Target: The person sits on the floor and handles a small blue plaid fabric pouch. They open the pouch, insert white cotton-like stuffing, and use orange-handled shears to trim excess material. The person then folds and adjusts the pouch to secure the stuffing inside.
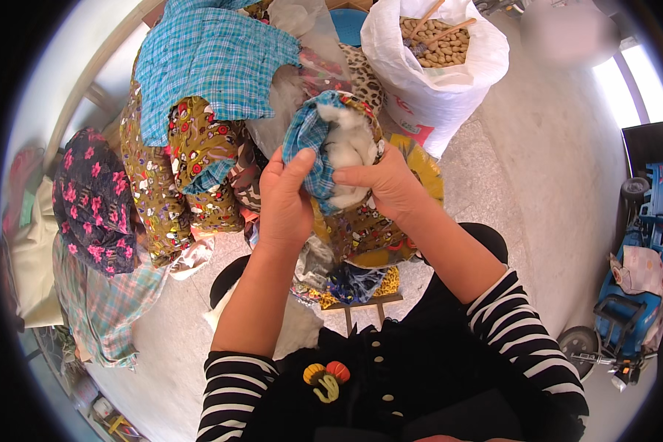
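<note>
Both hands hold up a small open-ended piece of fabric [311, 135], blue plaid on one side and brown print on the other, with white fluffy stuffing [349, 145] showing at its opening. My left hand [290, 193] grips the plaid edge with the thumb on top. My right hand [389, 182] holds the other edge, its thumb against the stuffing. Below them lies brown printed fabric [364, 235] on a yellow round piece [420, 166]. A blue plaid quilted piece [215, 55] lies over brown printed padded rolls [154, 204] at the upper left.
A white woven sack [436, 105] of peanuts [445, 47] stands at the upper right, with wooden-handled tools in it. A dark floral bundle [96, 204] lies at the left. A small wooden stand [364, 304] is between the knees. A blue wheeled vehicle [630, 298] stands at the far right.
</note>
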